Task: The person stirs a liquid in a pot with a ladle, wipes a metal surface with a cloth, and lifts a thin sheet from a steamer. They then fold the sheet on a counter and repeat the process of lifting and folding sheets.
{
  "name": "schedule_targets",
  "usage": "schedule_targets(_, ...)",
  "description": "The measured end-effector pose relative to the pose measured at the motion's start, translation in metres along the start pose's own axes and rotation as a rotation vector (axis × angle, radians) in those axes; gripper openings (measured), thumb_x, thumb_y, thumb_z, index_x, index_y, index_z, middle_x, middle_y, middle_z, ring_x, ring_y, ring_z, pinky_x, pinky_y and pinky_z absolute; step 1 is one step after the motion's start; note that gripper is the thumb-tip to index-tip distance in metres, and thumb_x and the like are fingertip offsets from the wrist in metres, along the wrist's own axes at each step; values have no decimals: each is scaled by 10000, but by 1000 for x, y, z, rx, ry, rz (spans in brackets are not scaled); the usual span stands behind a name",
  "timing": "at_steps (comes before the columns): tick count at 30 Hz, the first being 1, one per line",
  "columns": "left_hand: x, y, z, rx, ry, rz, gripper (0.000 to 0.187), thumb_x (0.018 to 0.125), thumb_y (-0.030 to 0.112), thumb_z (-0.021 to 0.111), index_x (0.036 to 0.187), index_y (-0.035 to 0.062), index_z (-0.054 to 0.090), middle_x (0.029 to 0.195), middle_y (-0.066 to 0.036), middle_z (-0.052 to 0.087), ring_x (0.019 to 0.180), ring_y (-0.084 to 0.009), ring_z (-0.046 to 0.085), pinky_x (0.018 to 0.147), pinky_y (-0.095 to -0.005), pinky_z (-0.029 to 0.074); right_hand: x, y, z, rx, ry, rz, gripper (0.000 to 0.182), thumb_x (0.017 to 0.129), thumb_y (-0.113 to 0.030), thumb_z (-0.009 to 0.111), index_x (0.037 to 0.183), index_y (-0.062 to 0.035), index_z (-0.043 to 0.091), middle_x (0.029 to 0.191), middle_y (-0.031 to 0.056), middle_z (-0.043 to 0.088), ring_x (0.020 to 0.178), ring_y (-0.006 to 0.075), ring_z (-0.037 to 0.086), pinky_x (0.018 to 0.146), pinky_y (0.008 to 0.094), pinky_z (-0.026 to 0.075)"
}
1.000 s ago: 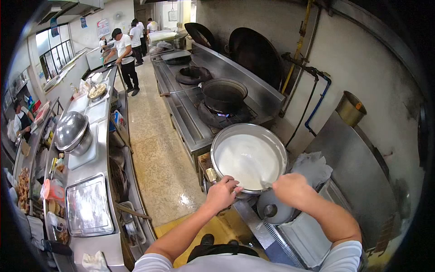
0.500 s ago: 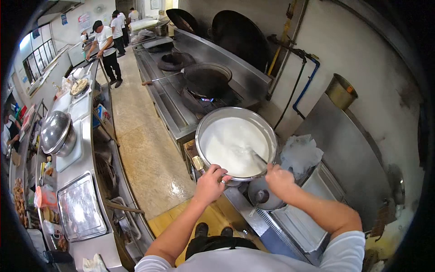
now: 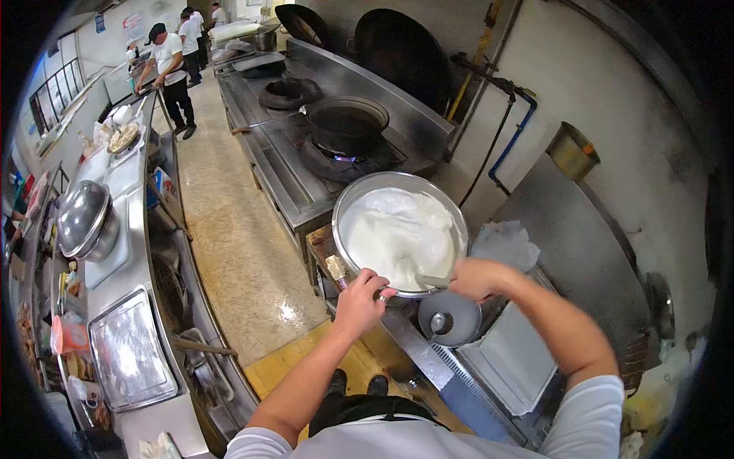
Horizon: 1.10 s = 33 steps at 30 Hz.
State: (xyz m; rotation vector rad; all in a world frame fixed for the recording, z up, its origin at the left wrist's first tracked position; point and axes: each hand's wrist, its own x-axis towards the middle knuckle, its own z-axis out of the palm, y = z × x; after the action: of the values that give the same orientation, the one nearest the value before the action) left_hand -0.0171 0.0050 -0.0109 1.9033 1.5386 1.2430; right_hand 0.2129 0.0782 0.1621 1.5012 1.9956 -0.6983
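A wide metal bowl (image 3: pixel 343 260) holds a thick white liquid (image 3: pixel 397 229) with a swirled, rippled surface. My left hand (image 3: pixel 365 302) is closed on the bowl's near rim. At the near right side of the bowl, my right hand (image 3: pixel 478 279) is closed around a metal stirring utensil (image 3: pixel 434 281). Its lower end is sunk in the liquid, so its kind is hidden. Just below the bowl sits a grey round container (image 3: pixel 462 327) with a metal ladle (image 3: pixel 440 322) in it.
A wok (image 3: pixel 345 126) sits over a lit burner (image 3: pixel 344 158) beyond the bowl. Crumpled clear plastic (image 3: pixel 506 245) and a white tray (image 3: pixel 512 356) lie to the right. On the left counter are a covered metal bowl (image 3: pixel 88 222) and a metal tray (image 3: pixel 134 348). A co-worker (image 3: pixel 170 69) stands far down the aisle.
My right hand has moved the utensil lower and toward the near rim, and it lies flatter. The white surface has become more rippled. My left hand stays on the rim.
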Motion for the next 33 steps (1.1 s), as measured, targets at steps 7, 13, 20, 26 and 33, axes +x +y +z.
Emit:
schedule_targets(7,1,-6,1,20,33,65,209,896,295,796,966,105,748,999,-85,653,869,-339,707,741,-457,568,14,-28,103,-431,605,70,395,862,-124,689,1157,139,679,929,201,769,856,315,790,713,410,648)
schedule_targets(13,2,-6,0,29,53,79,208,886,263,803,974,84,744,983,-87,666,846,-339,703,729,-439,573,-2,17,57,-384,395,-65,253,853,-101,678,1011,79,762,832,184,756,747,300,766,636,433,626)
schedule_targets(20,1,-1,-1,39,4,2,195,905,290,783,953,103,750,1025,-84,651,903,-346,703,761,-468,565,-8,-5,-26,-33,-108,99,239,891,-93,598,855,101,733,673,214,689,594,303,717,524,464,563)
schedule_targets(26,-1,-4,7,27,33,13,194,899,260,797,995,99,748,1010,-91,661,876,-357,702,731,-446,568,5,-39,71,-303,421,-102,223,910,-102,625,955,59,773,911,228,750,916,334,783,686,436,641)
schedule_targets(33,-1,2,6,70,22,0,191,903,262,793,1003,104,751,1027,-87,668,884,-353,703,741,-446,568,16,9,99,-466,596,57,217,904,-106,664,1051,10,774,1001,186,768,904,297,787,707,403,644)
